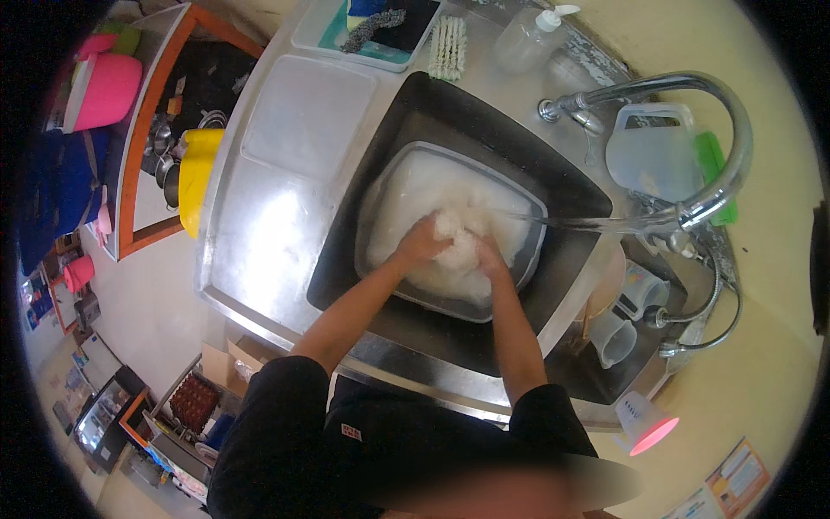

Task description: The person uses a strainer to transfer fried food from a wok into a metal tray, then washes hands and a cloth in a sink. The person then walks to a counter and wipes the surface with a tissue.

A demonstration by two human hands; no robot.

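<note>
A plastic tub stands in the dark sink basin, filled with cloudy whitish water. Water pours into it from the curved metal faucet on the right. Both hands are in the tub, one on each side of a pale, grainy mass that looks like rice grains. My left hand cups it from the left, fingers curled and partly covered by grains. My right hand touches it from the right, its fingertips hidden in the mass and water. The tub's bottom cannot be seen.
A translucent lid lies on the steel counter left of the sink. Behind are a tray of sponges, a brush and a pump bottle. Measuring jugs sit in a second basin at right. A yellow container stands beyond the counter's left edge.
</note>
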